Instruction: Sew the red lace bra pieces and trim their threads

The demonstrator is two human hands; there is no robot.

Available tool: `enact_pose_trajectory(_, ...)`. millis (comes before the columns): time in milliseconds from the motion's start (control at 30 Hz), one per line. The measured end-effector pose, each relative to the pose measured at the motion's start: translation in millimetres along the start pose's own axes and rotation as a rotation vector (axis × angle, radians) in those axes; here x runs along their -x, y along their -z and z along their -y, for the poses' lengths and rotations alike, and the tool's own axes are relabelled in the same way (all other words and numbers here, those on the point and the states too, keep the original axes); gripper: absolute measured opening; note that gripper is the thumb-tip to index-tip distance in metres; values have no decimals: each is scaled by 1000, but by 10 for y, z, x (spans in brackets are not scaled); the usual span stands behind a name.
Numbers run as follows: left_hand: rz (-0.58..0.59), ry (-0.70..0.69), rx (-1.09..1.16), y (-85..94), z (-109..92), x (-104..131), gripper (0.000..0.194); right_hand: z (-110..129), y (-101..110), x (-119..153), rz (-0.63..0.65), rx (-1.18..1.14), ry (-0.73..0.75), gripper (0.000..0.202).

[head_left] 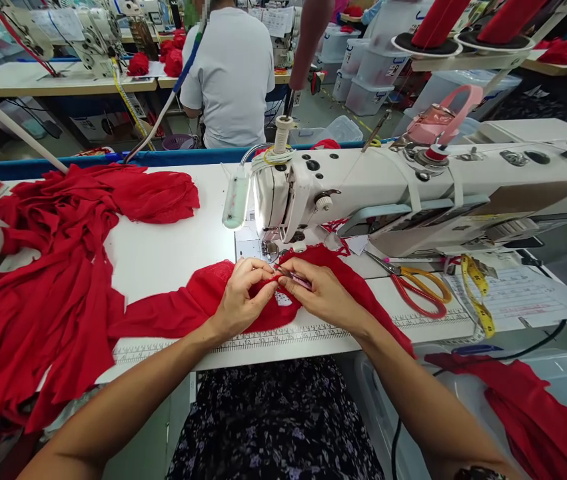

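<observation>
Just in front of the sewing machine (pixel 283 193), both hands meet over a red fabric piece (pixel 203 287) with lace parts. My left hand (pixel 246 293) pinches the fabric's edge between thumb and fingers. My right hand (pixel 320 293) is closed around small thread snips (pixel 299 279), pinkish with dark tips, mostly covered by the fingers. The tips are at the fabric, close to my left fingertips. Behind the hands are the machine's presser foot and needle area (pixel 270 250), lit by a small lamp (pixel 236 200). Part of the fabric extends right and drops over the table edge.
A large heap of red fabric (pixel 63 267) hangs over the table's left side. Orange-handled scissors (pixel 418 287), a yellow measuring tape (pixel 476 293) and papers (pixel 538 293) lie on the right. A plastic bin (pixel 443 413) with red fabric stands below. A person (pixel 233 73) sits ahead.
</observation>
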State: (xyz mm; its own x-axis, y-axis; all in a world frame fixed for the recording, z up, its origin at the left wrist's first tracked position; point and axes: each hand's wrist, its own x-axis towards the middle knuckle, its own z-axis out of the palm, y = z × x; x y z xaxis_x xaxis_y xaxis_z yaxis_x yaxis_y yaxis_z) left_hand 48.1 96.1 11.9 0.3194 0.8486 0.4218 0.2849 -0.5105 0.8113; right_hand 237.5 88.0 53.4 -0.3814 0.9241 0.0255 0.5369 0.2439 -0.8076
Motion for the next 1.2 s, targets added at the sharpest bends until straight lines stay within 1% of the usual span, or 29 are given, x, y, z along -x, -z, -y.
enact_pose_trajectory(67,-7,19,8,-2,6,0,8,-27,-24,-2,-49,53,-10,19)
enact_pose_trajectory(200,-12,60,54,-3,14,-5,10,-82,-91,15,-130,118,-20,13)
enact_pose_trajectory(367,-32,85,91,0,3,-17,11,-135,-149,32,-174,159,1,10)
enact_pose_trajectory(533,1,122,140,4,-1,-23,11,-169,-166,-15,-177,106,-4,19)
enact_pose_trajectory(633,1,140,157,-1,0,-25,11,-129,-158,-21,-181,106,-13,22)
enact_pose_trajectory(700,-20,143,150,-4,0,-28,10,-52,-147,18,-235,135,-47,24)
enact_pose_trajectory(767,-51,143,139,-4,-2,-32,9,57,-141,93,-271,157,-89,30)
enact_pose_trajectory(833,-78,138,134,-2,-8,-36,9,165,-149,185,-250,194,-107,30)
enact_pose_trajectory(900,-92,133,123,1,-17,-38,9,239,-181,263,-211,283,-100,29)
enact_pose_trajectory(1000,-96,119,90,2,-30,-34,9,263,-250,322,-198,431,-91,32)
enact_pose_trajectory(1200,-109,95,44,-5,-35,-16,9,234,-299,310,-177,427,-89,31)
